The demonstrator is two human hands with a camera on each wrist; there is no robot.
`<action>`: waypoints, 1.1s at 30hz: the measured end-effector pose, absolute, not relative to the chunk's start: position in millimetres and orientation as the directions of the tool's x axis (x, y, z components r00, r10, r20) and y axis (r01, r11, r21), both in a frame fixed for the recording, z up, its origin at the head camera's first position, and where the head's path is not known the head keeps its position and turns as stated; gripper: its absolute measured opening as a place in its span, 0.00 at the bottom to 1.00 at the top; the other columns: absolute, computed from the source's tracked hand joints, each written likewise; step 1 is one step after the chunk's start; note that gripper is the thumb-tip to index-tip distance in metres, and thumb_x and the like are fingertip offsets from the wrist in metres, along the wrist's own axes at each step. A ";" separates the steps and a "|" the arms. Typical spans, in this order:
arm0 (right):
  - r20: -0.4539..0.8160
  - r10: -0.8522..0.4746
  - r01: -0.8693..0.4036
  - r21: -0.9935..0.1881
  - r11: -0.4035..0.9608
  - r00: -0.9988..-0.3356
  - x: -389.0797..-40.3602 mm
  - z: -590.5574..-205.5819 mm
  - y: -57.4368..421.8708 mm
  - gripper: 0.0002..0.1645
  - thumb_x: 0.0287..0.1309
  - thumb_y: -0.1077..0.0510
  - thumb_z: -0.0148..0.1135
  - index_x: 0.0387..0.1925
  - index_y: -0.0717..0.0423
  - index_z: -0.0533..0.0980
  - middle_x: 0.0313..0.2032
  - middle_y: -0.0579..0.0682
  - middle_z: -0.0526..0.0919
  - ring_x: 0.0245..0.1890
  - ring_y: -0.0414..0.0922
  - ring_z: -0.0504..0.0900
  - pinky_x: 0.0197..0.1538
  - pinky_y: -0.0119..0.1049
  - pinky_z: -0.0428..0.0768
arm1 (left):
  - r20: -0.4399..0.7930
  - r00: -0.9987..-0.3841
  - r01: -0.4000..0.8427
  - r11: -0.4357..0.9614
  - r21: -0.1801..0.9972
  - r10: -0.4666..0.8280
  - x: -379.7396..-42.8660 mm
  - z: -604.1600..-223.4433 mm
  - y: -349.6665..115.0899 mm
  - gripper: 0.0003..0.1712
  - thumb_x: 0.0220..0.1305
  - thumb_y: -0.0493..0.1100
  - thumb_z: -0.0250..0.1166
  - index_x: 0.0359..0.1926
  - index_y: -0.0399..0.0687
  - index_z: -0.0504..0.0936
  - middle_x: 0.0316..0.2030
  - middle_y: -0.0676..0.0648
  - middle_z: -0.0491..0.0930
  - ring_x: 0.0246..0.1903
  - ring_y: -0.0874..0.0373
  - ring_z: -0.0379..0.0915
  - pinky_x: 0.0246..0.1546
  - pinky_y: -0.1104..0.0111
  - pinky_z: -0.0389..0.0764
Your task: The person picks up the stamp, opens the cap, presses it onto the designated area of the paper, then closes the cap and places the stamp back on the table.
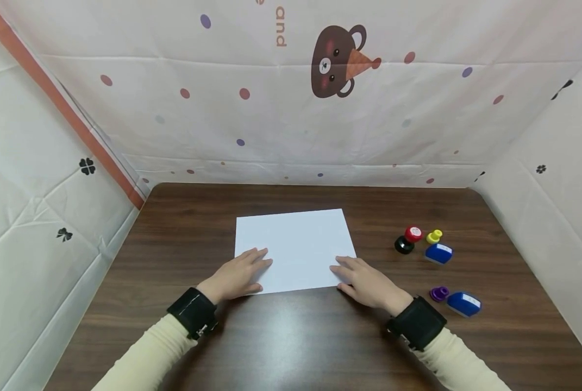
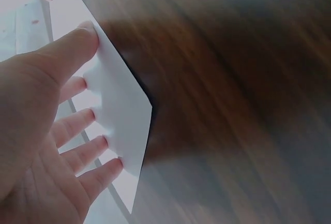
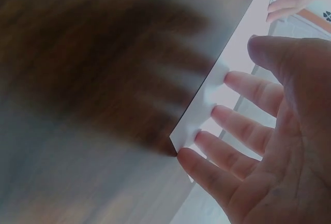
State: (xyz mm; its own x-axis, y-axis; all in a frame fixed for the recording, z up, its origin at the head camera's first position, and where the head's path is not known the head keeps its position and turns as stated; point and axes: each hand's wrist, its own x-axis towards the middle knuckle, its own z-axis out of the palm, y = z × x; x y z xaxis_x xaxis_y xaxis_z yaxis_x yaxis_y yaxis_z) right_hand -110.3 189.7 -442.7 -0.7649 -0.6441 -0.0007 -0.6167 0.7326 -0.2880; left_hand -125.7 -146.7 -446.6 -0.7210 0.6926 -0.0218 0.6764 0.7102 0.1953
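Under both hands (image 1: 239, 276) (image 1: 369, 281), white paper (image 1: 295, 247); rightward, two blue pieces (image 1: 438, 254) (image 1: 464, 304), insides hidden.

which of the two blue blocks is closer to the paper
The far blue block, beside the yellow piece; the other blue block lies farther from the white paper, beside the purple piece.
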 end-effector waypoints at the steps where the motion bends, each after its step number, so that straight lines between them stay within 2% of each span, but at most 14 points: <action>1: 0.004 -0.641 -0.614 -0.289 0.734 -0.768 -109.7 -442.9 191.5 0.26 0.59 0.52 0.59 0.57 0.58 0.71 0.59 0.60 0.69 0.59 0.56 0.69 0.57 0.52 0.72 | -0.024 -0.718 0.679 0.707 0.197 0.696 -126.6 -446.3 -144.6 0.36 0.54 0.51 0.68 0.61 0.41 0.69 0.63 0.37 0.63 0.62 0.40 0.60 0.61 0.53 0.65; 20: 0.009 -0.568 -0.544 -0.300 0.784 -0.823 -88.8 -444.0 223.4 0.25 0.58 0.52 0.59 0.56 0.57 0.72 0.58 0.60 0.71 0.57 0.57 0.71 0.55 0.54 0.73 | -0.085 -0.687 0.699 0.689 0.192 0.722 -131.1 -450.1 -110.7 0.35 0.57 0.53 0.64 0.63 0.46 0.67 0.66 0.40 0.59 0.65 0.43 0.55 0.64 0.56 0.61; 33: 0.025 -0.524 -0.507 -0.295 0.810 -0.851 -77.6 -446.9 237.6 0.23 0.59 0.53 0.59 0.56 0.54 0.73 0.58 0.58 0.71 0.57 0.57 0.71 0.54 0.54 0.74 | -0.073 -0.672 0.720 0.673 0.167 0.737 -124.4 -453.4 -95.6 0.36 0.58 0.54 0.63 0.65 0.47 0.65 0.67 0.41 0.58 0.65 0.43 0.55 0.65 0.57 0.60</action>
State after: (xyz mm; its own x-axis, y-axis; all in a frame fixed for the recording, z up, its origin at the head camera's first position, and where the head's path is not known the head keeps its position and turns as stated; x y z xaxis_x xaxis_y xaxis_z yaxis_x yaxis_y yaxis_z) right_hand -77.6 237.6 -446.9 -0.8511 -0.5245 0.0247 -0.5075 0.8096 -0.2951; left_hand -124.4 -95.6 -453.4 -0.6721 0.7369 -0.0727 0.7202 0.6733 0.1672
